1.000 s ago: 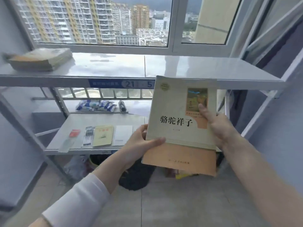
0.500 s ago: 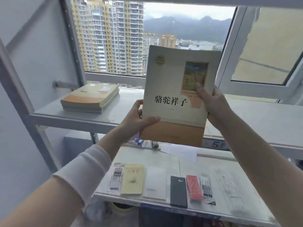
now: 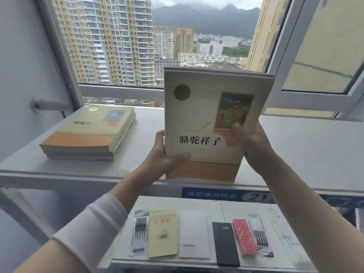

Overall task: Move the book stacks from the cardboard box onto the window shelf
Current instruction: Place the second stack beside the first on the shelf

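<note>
both hands, left hand and right hand, clamp book stack tilted above window shelf. placing step; next lay flat beside, probably, earlier stack.

The held book stack hides part of the window shelf; its lower books' covers are unseen.

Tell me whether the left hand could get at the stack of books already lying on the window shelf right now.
Probably not as things stand: the left hand is clamped on the held book stack together with the right hand. The path to the shelved stack over the window shelf looks open, once it lets go.
</note>
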The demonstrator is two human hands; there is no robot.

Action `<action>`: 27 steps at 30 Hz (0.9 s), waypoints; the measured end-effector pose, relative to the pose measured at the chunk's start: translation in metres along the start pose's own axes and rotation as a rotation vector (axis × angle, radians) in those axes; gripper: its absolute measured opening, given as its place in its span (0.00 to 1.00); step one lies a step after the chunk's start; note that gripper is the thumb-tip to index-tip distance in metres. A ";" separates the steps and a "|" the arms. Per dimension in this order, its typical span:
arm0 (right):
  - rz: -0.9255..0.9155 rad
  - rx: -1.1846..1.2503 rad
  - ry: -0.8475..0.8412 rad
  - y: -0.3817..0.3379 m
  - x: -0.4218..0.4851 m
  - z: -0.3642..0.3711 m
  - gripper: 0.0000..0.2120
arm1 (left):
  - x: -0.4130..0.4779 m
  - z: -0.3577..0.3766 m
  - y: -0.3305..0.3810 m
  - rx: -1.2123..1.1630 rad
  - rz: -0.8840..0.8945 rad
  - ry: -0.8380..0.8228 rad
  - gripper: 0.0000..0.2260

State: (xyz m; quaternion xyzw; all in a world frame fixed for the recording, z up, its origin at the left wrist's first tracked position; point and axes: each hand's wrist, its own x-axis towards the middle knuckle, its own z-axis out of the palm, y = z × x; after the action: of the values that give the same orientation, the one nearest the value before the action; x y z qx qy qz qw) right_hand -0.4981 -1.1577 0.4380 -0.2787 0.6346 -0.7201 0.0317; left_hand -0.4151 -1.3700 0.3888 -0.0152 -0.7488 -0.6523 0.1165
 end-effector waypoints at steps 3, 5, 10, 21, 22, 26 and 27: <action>0.023 0.000 0.030 -0.002 0.002 0.000 0.41 | 0.005 0.000 0.003 0.045 0.005 -0.006 0.36; 0.018 0.011 0.038 0.000 0.005 0.000 0.29 | 0.007 -0.002 0.004 0.069 0.019 0.030 0.35; 0.038 0.017 0.060 0.008 0.008 0.001 0.32 | 0.010 -0.004 -0.003 0.046 0.003 0.045 0.31; 0.302 0.001 0.172 -0.006 0.051 0.016 0.22 | 0.020 -0.022 0.029 0.030 -0.177 0.136 0.19; 0.389 0.008 0.157 -0.009 0.061 0.020 0.21 | 0.025 -0.029 0.035 0.031 -0.251 0.126 0.19; 0.747 -0.032 0.101 0.002 0.085 0.039 0.16 | 0.041 -0.051 0.043 0.072 -0.563 0.114 0.23; 0.824 -0.054 0.079 0.009 0.085 0.044 0.16 | 0.043 -0.056 0.038 0.097 -0.626 0.115 0.24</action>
State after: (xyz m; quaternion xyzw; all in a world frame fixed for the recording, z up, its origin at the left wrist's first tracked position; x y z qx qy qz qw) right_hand -0.5536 -1.2332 0.4618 0.0259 0.7125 -0.6404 0.2854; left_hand -0.4413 -1.4245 0.4412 0.2586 -0.7394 -0.6199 -0.0471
